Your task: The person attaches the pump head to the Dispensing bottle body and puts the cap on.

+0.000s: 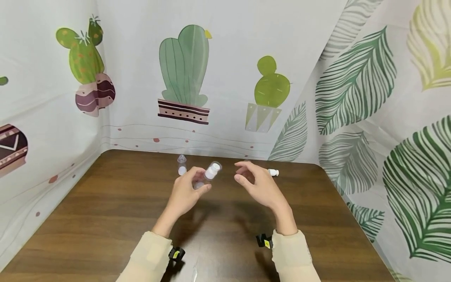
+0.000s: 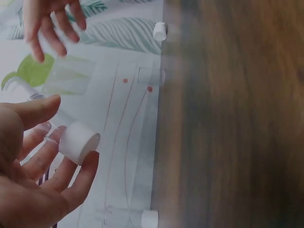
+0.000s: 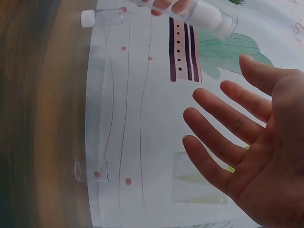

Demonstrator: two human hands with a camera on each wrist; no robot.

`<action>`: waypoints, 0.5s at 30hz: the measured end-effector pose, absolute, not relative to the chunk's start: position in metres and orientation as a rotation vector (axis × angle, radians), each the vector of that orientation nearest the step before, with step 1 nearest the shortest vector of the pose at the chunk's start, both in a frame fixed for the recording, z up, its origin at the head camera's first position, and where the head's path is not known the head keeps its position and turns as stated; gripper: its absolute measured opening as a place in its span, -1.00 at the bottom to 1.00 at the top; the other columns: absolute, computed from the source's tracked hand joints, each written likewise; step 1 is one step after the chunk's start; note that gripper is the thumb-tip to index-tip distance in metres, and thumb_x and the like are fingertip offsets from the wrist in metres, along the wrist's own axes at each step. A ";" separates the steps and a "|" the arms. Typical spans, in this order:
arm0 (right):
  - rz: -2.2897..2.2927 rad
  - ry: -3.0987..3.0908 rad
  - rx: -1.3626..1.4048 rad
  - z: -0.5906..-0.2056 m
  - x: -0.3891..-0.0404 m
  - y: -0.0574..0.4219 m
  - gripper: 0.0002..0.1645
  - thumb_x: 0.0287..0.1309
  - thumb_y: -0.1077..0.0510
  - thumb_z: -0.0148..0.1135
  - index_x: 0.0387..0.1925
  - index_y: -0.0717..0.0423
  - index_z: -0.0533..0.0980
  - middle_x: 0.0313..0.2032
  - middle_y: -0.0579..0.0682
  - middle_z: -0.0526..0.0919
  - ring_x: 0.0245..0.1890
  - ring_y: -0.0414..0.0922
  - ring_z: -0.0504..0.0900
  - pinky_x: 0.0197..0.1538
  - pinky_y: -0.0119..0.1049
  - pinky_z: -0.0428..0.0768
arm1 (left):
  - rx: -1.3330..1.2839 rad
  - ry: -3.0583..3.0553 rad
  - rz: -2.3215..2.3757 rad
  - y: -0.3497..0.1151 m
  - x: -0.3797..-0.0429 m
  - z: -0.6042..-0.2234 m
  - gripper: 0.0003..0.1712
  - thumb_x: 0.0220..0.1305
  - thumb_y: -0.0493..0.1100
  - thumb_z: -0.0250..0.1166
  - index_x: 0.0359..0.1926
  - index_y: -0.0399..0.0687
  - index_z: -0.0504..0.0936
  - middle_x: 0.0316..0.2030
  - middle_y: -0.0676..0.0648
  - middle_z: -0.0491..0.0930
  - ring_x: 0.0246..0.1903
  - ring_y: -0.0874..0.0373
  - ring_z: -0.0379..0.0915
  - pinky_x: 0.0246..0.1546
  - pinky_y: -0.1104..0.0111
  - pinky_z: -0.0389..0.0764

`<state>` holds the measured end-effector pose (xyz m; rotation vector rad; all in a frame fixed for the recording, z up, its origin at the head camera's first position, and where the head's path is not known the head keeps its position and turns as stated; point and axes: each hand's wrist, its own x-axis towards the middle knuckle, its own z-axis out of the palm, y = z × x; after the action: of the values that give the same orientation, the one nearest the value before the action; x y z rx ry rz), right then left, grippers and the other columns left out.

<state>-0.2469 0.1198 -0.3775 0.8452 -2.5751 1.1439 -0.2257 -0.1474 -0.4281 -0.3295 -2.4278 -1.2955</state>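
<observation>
My left hand (image 1: 186,190) grips a small clear bottle (image 1: 213,171), held tilted above the table. The bottle has a white base, which shows between thumb and fingers in the left wrist view, and a white top under a clear cover. To the right, my right hand (image 1: 258,182) hangs in the air, holding nothing, its fingers loosely bent and spread. Beyond the left hand, a similar clear bottle (image 1: 181,166) with a white base stands upright. A small white pump-like piece (image 1: 273,172) is just past the right hand, partly hidden by it.
A short clear cylinder (image 3: 92,171) stands near the back of the brown wooden table (image 1: 116,203). Behind the table hangs a white cloth (image 1: 134,78) printed with cacti and leaves. Both wrists carry small black mounts (image 1: 176,253).
</observation>
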 end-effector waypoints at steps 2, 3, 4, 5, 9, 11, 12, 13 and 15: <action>1.135 -2.586 0.831 -0.376 -0.246 0.124 -0.55 0.46 0.03 0.35 0.30 -0.04 0.58 -0.10 -0.15 0.77 -0.07 -0.15 0.73 0.11 -0.09 0.63 | -0.293 -2.426 -1.336 -0.155 -0.229 -0.427 -0.52 0.18 -0.16 0.62 0.08 -0.01 0.64 -0.05 -0.04 0.80 -0.01 0.06 0.72 0.01 0.07 0.63; 1.132 -2.587 0.825 -0.376 -0.246 0.126 -0.55 0.46 0.04 0.35 0.30 -0.04 0.57 -0.08 -0.13 0.76 -0.06 -0.13 0.73 0.11 -0.08 0.63 | -0.269 -2.427 -1.352 -0.158 -0.231 -0.426 -0.52 0.20 -0.15 0.61 0.10 -0.01 0.63 -0.04 -0.06 0.80 0.01 0.04 0.71 0.02 0.06 0.62; 1.128 -2.584 0.817 -0.375 -0.246 0.129 -0.55 0.46 0.06 0.35 0.31 -0.03 0.57 -0.06 -0.12 0.76 -0.05 -0.11 0.73 0.11 -0.06 0.63 | -0.251 -2.428 -1.364 -0.162 -0.232 -0.425 -0.51 0.22 -0.14 0.60 0.12 -0.02 0.62 -0.03 -0.09 0.80 0.02 0.02 0.70 0.04 0.04 0.61; 1.123 -2.580 0.809 -0.375 -0.246 0.131 -0.55 0.46 0.06 0.35 0.31 -0.03 0.57 -0.05 -0.10 0.76 -0.05 -0.10 0.73 0.12 -0.06 0.62 | -0.234 -2.427 -1.383 -0.165 -0.234 -0.425 -0.50 0.24 -0.14 0.59 0.14 -0.03 0.61 -0.02 -0.11 0.79 0.04 -0.01 0.69 0.05 0.02 0.60; 1.079 -2.566 0.776 -0.378 -0.245 0.139 -0.54 0.44 0.06 0.37 0.30 -0.04 0.58 -0.03 -0.06 0.78 -0.05 -0.08 0.74 0.25 0.05 0.42 | -0.166 -2.426 -1.434 -0.174 -0.238 -0.424 -0.48 0.28 -0.12 0.56 0.19 -0.03 0.57 0.00 -0.17 0.76 0.06 -0.10 0.67 0.12 -0.02 0.56; 1.058 -2.567 0.760 -0.380 -0.245 0.141 -0.53 0.43 0.05 0.38 0.30 -0.04 0.58 -0.02 -0.02 0.78 -0.03 -0.06 0.74 0.26 0.09 0.32 | -0.140 -2.419 -1.458 -0.176 -0.240 -0.425 -0.47 0.29 -0.11 0.55 0.20 -0.04 0.56 0.02 -0.21 0.75 0.06 -0.13 0.67 0.15 -0.05 0.55; 1.046 -2.570 0.752 -0.381 -0.246 0.142 -0.53 0.42 0.05 0.38 0.31 -0.05 0.58 -0.01 -0.02 0.78 -0.02 -0.05 0.74 0.26 0.11 0.30 | -0.130 -2.417 -1.467 -0.177 -0.241 -0.426 -0.47 0.29 -0.12 0.54 0.21 -0.05 0.55 0.03 -0.23 0.74 0.06 -0.14 0.68 0.17 -0.06 0.55; 1.039 -2.574 0.744 -0.382 -0.245 0.143 -0.52 0.42 0.06 0.38 0.31 -0.05 0.58 0.01 -0.02 0.78 0.00 -0.03 0.74 0.26 0.13 0.28 | -0.124 -2.415 -1.476 -0.177 -0.242 -0.427 -0.47 0.30 -0.12 0.54 0.21 -0.06 0.55 0.05 -0.25 0.73 0.07 -0.14 0.68 0.18 -0.08 0.56; 1.030 -2.578 0.727 -0.384 -0.246 0.145 -0.52 0.41 0.06 0.40 0.31 -0.05 0.58 0.02 -0.02 0.77 0.02 0.00 0.73 0.28 0.17 0.30 | -0.118 -2.399 -1.515 -0.176 -0.245 -0.429 -0.46 0.30 -0.13 0.53 0.22 -0.09 0.54 0.07 -0.28 0.72 0.09 -0.18 0.67 0.21 -0.11 0.56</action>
<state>-0.2457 0.1454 -0.3843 0.7266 -2.5784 1.0300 -0.2453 -0.1764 -0.4292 -0.1179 -2.3990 -1.5146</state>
